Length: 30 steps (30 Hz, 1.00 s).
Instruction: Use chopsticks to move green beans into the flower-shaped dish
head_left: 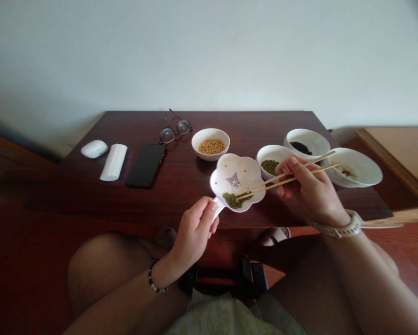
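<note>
My left hand [195,226] grips the handle of a white flower-shaped bowl [226,173] with a cartoon figure printed inside. The bowl is tilted toward me, and green mung beans [232,200] are gathered at its near side. In my right hand [308,190] is a pair of wooden chopsticks [281,180], their tips among those beans. Just behind my right fingers stands a white bowl [264,152] with more mung beans [269,166], partly hidden by the hand.
Yellow beans fill a white bowl [211,133] behind the handled one. At right are a bowl of black beans [301,148] and a bowl [371,172] with some reddish bits. Glasses [175,132], a black phone [146,165], a white cylinder [114,162] and a white rounded object [94,149] lie left.
</note>
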{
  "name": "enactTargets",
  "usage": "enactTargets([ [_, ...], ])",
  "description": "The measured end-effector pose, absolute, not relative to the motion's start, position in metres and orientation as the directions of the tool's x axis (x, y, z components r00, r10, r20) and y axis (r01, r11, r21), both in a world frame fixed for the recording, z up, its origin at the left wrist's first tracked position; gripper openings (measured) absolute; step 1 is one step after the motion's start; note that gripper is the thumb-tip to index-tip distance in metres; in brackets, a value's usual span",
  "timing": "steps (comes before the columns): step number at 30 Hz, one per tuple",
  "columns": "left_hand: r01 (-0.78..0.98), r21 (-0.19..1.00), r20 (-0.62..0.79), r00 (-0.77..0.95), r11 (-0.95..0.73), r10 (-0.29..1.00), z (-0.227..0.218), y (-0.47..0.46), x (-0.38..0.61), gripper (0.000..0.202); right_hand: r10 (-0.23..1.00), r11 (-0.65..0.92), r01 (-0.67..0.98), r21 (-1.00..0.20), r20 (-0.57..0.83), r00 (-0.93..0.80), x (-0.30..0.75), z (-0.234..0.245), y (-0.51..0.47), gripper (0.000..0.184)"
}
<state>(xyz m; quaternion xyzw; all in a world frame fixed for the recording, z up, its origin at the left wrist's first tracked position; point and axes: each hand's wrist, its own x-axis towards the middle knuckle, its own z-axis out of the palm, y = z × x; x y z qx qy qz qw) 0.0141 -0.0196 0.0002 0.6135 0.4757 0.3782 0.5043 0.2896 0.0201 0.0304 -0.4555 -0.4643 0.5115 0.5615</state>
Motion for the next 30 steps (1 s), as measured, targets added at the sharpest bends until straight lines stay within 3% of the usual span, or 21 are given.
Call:
enactTargets([
  [15, 0.228, 0.972, -0.013, 0.265, -0.049, 0.964, 0.0006, -0.0202, 0.0136, 0.038, 0.999, 0.028, -0.226, -0.974, 0.019, 0.042, 0.2916, 0.0300, 0.0202, 0.032],
  [23, 0.218, 0.975, -0.007, 0.264, -0.052, 0.964, 0.0010, -0.0194, 0.0132, 0.038, 0.999, 0.028, -0.131, -0.991, 0.022, 0.047, 0.2933, 0.0308, 0.0191, 0.033],
  [30, 0.220, 0.974, -0.004, 0.266, -0.057, 0.964, -0.0002, -0.0195, 0.0128, 0.038, 0.999, 0.028, -0.149, -0.988, 0.021, 0.048, 0.2919, 0.0292, 0.0192, 0.035],
])
